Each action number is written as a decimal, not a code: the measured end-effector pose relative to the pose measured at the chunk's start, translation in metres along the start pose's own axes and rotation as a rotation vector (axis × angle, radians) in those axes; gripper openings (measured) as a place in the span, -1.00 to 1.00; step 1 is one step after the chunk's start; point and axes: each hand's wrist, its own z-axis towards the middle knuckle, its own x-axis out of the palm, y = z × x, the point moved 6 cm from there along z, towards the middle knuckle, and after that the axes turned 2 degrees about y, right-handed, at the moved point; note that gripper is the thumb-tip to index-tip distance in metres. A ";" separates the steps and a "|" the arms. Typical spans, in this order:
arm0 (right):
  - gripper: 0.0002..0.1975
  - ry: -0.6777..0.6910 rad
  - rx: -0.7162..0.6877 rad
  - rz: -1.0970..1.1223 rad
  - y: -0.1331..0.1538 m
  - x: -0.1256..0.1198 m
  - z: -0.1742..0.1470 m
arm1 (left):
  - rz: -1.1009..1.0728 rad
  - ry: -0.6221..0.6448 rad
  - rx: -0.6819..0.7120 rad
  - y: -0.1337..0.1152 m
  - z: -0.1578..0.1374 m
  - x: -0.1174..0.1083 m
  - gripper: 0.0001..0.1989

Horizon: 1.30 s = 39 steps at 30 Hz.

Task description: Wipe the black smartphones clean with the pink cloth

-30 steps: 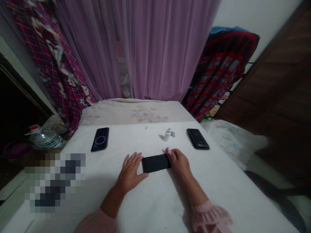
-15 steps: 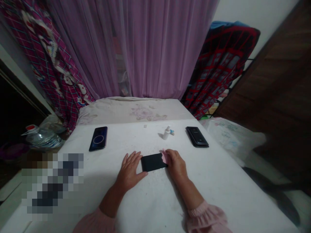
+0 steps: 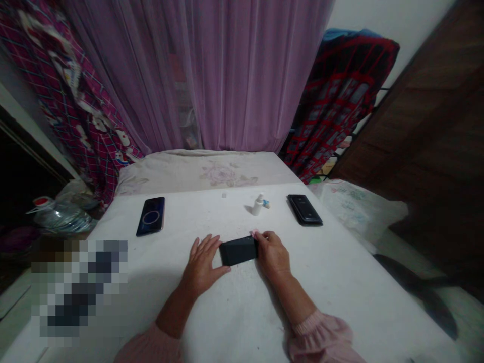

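Note:
A black smartphone [image 3: 238, 251] lies screen up on the white cloth-covered table in front of me. At its left end my left hand [image 3: 200, 266] rests with fingers spread, index finger and thumb beside the near and far corners. My right hand [image 3: 274, 255] covers the phone's right end, its fingers closed on a small pink cloth [image 3: 254, 233]. Only a bit of that cloth shows, at the far right corner of the phone; the rest is hidden by the fingers.
Beyond the hands stands a small white spray bottle [image 3: 258, 205] with a little blue-and-white item [image 3: 266, 203] behind it. Another phone [image 3: 151, 217] lies at left, dark stacked devices [image 3: 304, 209] at right. A large water bottle [image 3: 62, 217] stands past the left edge.
My right hand has shifted the pink cloth toward the phone's far edge, and less of it shows. My left hand stays in place. The whole view has shifted slightly.

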 end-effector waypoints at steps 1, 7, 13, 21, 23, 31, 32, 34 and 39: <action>-0.68 0.015 -0.010 -0.016 0.003 0.001 0.002 | -0.003 -0.001 0.002 0.000 0.000 0.000 -0.39; -0.68 0.036 -0.144 -0.044 0.033 0.005 0.004 | -0.022 -0.006 -0.006 -0.002 0.000 -0.002 -0.40; -0.68 0.084 -0.191 0.016 0.059 0.007 0.003 | -0.036 0.023 -0.041 -0.002 0.002 -0.002 -0.40; -0.63 0.112 -0.291 0.064 0.084 0.007 0.000 | -0.053 0.057 -0.075 -0.001 0.003 -0.001 -0.34; -0.63 0.117 -0.310 0.064 0.085 0.006 -0.002 | -0.057 0.060 -0.080 -0.001 0.003 -0.002 -0.33; -0.69 0.030 -0.418 0.067 0.085 -0.002 -0.020 | -0.056 0.033 -0.083 -0.001 0.004 -0.002 -0.40; -0.70 0.016 -0.434 0.070 0.084 -0.004 -0.023 | -0.056 0.028 -0.080 -0.001 0.003 -0.002 -0.41; -0.71 -0.023 -0.464 0.076 0.081 -0.007 -0.031 | -0.055 0.020 -0.075 -0.001 0.003 -0.003 -0.41; -0.67 -0.121 -0.520 0.112 0.072 -0.012 -0.047 | -0.039 0.010 -0.060 -0.002 0.002 -0.003 -0.43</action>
